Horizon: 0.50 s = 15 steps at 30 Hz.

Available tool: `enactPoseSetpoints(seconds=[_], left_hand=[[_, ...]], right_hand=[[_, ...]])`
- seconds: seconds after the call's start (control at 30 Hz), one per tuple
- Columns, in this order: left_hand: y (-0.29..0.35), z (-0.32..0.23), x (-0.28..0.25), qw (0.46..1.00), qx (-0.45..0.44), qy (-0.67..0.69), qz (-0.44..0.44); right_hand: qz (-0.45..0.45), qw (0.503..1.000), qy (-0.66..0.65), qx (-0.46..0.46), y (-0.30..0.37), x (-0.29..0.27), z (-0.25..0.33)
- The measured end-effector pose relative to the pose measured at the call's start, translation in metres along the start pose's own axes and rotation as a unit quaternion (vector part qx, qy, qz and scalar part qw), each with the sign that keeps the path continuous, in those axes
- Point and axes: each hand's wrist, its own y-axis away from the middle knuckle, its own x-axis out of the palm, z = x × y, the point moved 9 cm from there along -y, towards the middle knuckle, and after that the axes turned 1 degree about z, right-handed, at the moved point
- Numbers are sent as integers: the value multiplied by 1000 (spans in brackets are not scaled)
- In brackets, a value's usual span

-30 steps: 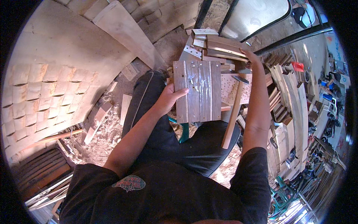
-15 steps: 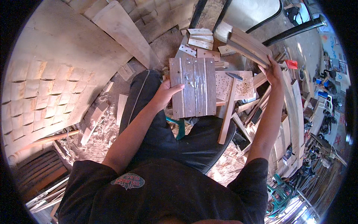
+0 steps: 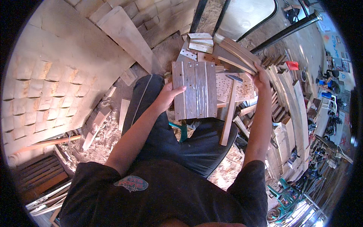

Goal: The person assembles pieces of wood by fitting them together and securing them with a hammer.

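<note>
My left hand (image 3: 167,96) grips the left edge of a wooden panel (image 3: 195,90), its thumb on the face. Several greyish-brown slats make up the panel, with nails or holes near its edges. My right hand (image 3: 259,77) is closed round the near end of some long wooden strips (image 3: 238,53) that reach toward the far middle. Between the hands, a hammer (image 3: 229,109) with a wooden handle leans over my right thigh. Its dark head rests over a pale board (image 3: 236,90) dotted with many small holes.
Short wood blocks (image 3: 200,42) are stacked beyond the panel. A long plank (image 3: 128,39) lies at the far left. Wood pieces (image 3: 291,109) are heaped at the right, beside a red object (image 3: 292,65). Black metal legs (image 3: 285,32) stand at the far right, and a green chair (image 3: 285,196) at the lower right.
My right hand has moved left and slightly down with the strips, bringing them closer to the stacked blocks. The panel in my left hand is almost unmoved.
</note>
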Motion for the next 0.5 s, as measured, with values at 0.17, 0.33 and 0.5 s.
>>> enactPoseSetpoints(seconds=[0.17, 0.33, 0.5], left_hand=[[1, -2, 0, 1000, 4, -27, -5], [5, -10, 6, 1000, 8, -13, -23], [1, 3, -11, 998, -21, -45, -41]], right_hand=[[65, 998, 1, 27, -30, 82, -16], [109, 991, 68, 44, -68, 122, -48], [11, 913, 408, -10, -82, 112, -28]])
